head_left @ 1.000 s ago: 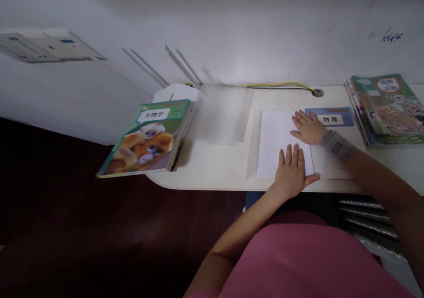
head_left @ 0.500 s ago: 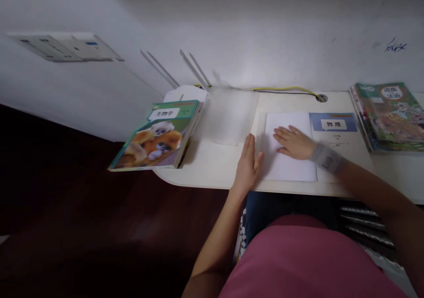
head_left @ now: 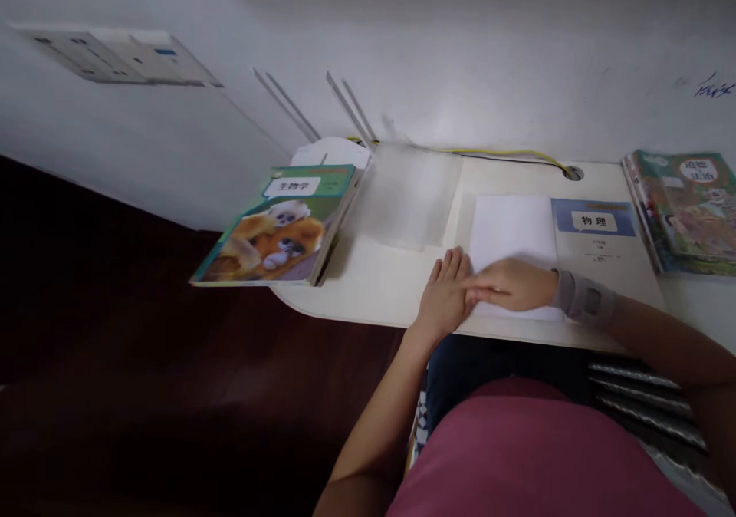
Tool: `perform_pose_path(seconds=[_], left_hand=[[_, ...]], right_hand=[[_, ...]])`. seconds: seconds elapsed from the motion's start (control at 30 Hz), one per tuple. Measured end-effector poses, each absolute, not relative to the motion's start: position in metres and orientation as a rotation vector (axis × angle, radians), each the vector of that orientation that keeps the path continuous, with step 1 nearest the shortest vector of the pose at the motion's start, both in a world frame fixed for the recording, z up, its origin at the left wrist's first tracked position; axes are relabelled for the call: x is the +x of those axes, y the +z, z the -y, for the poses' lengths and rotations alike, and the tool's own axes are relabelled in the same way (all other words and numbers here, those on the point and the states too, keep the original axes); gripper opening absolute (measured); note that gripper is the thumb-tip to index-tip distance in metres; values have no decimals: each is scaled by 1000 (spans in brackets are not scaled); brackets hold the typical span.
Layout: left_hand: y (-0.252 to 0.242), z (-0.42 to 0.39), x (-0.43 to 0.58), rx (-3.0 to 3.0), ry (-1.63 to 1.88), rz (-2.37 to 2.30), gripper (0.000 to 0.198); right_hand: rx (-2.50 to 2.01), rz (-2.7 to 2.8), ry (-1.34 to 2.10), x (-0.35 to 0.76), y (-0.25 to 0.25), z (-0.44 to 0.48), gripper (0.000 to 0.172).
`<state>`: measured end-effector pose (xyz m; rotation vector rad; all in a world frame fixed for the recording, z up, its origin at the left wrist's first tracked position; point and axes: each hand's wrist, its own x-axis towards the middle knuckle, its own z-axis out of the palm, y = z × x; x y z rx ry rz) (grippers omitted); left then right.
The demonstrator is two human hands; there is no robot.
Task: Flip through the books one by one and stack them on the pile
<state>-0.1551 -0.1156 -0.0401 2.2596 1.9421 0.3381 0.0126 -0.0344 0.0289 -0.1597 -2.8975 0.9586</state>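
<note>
A physics textbook (head_left: pixel 598 260) lies opened out, cover up, on the white desk. Its left part is a blank white sheet (head_left: pixel 511 225), with a clear plastic strip (head_left: pixel 464 225) along the left edge, apparently part of a book cover. My left hand (head_left: pixel 445 294) rests flat and open beside the sheet's lower left corner. My right hand (head_left: pixel 514 284), with a grey band on its wrist, lies over the lower part of the sheet, its fingers stretched left. Those fingertips meet the left hand at the sheet's edge.
A biology textbook (head_left: pixel 276 229) tops a stack on the left, overhanging the desk edge (head_left: pixel 345 319). Behind it are a white router (head_left: pixel 327 149) with antennas and a translucent plastic sheet (head_left: pixel 408 195). Another book stack (head_left: pixel 690 210) sits at right. A yellow cable (head_left: pixel 511 153) runs along the wall.
My right hand has slid from the middle of the white sheet down to its lower left edge. My left hand has turned flatter, and the hands now touch. The view has shifted slightly.
</note>
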Motion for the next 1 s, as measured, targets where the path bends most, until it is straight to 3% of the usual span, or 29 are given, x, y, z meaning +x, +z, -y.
perform_pose_path(seconds=[0.17, 0.37, 0.47, 0.83, 1.0], left_hand=[[-32, 116, -153, 2276, 256, -1983, 63], [-33, 122, -145, 2340, 166, -1984, 73], [-35, 124, -145, 2357, 192, -1997, 76], [-33, 129, -143, 2368, 171, -2017, 75], [-24, 104, -165, 2467, 162, -1828, 84]], right_hand=[[-328, 2575, 879, -9, 14, -4, 43], [-47, 2998, 629, -9, -20, -19, 75], [-22, 3087, 528, -11, -31, -30, 83], [-395, 3121, 196, -50, -36, -128, 70], [-473, 3024, 99, -53, -43, -132, 58]])
